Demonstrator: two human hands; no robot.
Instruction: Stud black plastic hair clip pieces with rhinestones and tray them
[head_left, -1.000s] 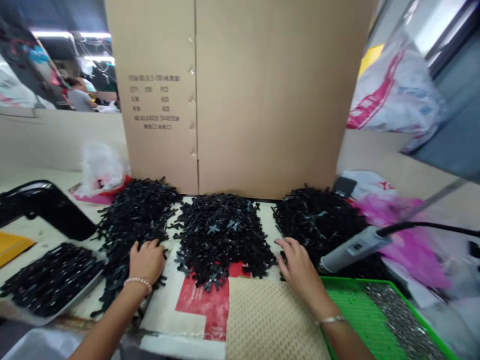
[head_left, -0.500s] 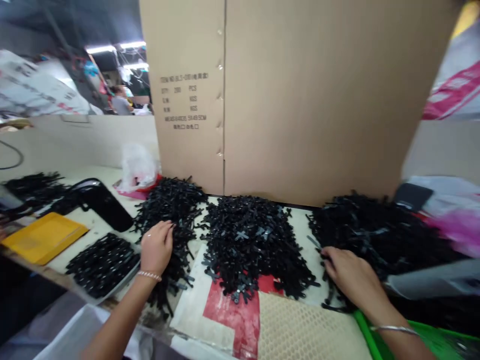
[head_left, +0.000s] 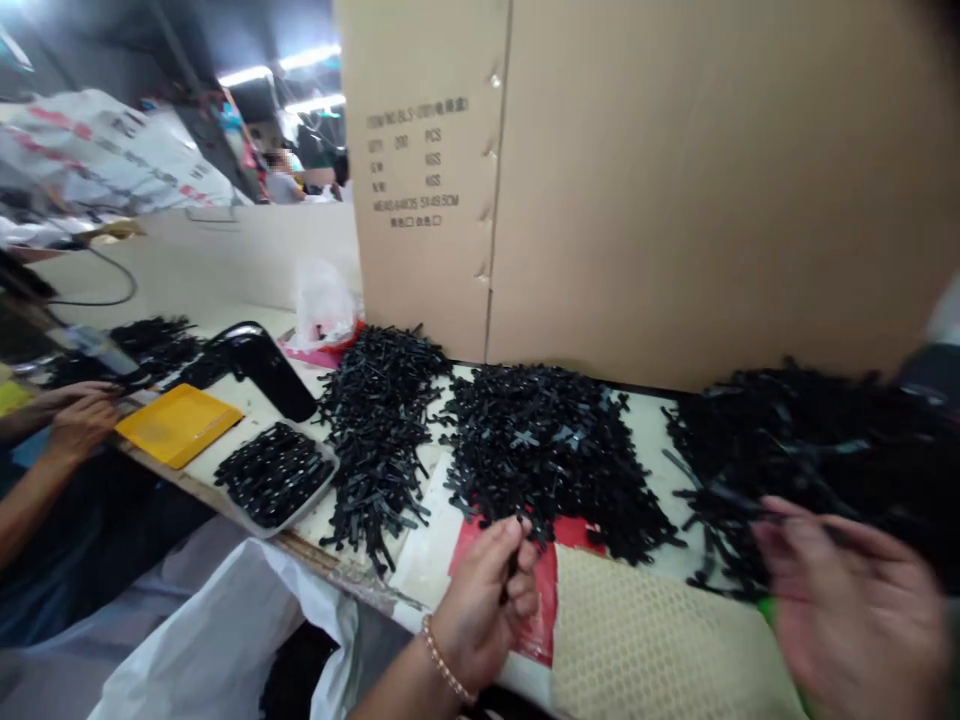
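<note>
Taking the middle pile (head_left: 551,450) of black parts as the clock centre. The left pile (head_left: 379,430) is lying at 9 o'clock and the right pile (head_left: 810,450) at 3, all three resting on the worktop (head_left: 649,425) with the carton (head_left: 637,190) standing behind at 12. A honeycomb-patterned mat (head_left: 652,630) is lying at 5.

Hands: at 7 o'clock I am seeing the left hand (head_left: 484,605) with its fingers curled in, thumb and forefinger pinching what I am reading as a small dark piece (head_left: 523,524), mostly hidden by the fingers. At 4 the right hand (head_left: 855,610) is hovering over the near edge of the right pile, thumb near the fingers; it is blurring, so I am not able to tell how tightly it is closed or whether it is gripping anything.

Handling, my judgement: the parts are looking thin, flat and light, probably stiff plastic, with some forming crosses in the middle pile. Smooth faces are likely making them a little slippery, and the heaped arms are probably snagging neighbours. For hold, I am favouring a fingertip pinch across the flat faces near mid-length, choosing loose pieces at a pile's rim; bending the narrow arms is seeming the likelier risk.
</note>
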